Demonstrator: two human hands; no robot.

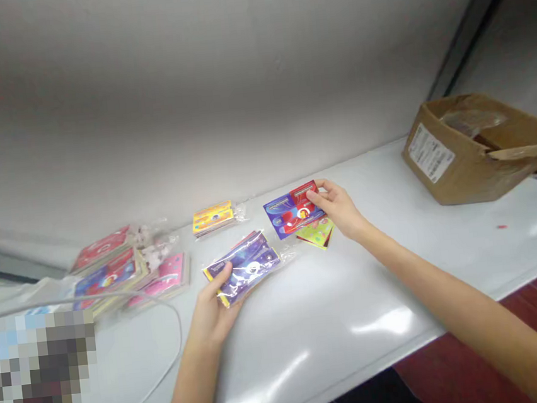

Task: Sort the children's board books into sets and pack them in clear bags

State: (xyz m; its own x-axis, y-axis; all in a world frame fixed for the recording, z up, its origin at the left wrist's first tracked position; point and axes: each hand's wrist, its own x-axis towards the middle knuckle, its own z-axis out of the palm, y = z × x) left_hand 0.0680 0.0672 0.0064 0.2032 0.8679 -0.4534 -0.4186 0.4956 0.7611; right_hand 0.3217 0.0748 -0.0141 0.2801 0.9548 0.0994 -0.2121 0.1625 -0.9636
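Observation:
My left hand point(217, 311) grips a clear plastic packet of purple cards point(251, 268), thumb on top, a little above the table. Between the thumb and fingers of my right hand point(338, 206) is a red and blue card point(293, 212); whether it is one or more I cannot tell. Partly hidden beneath it, a few green cards point(319, 233) lie on the table. A bagged stack of yellow cards point(213, 218) lies by the wall, beyond my left hand.
Bagged card stacks point(109, 274) are piled at the left, with a pink packet point(168, 274) beside them. A white cable point(179, 330) loops over the table point(310, 337). An open cardboard box point(460, 170) stands at the right. A small red scrap point(501, 226) lies near it.

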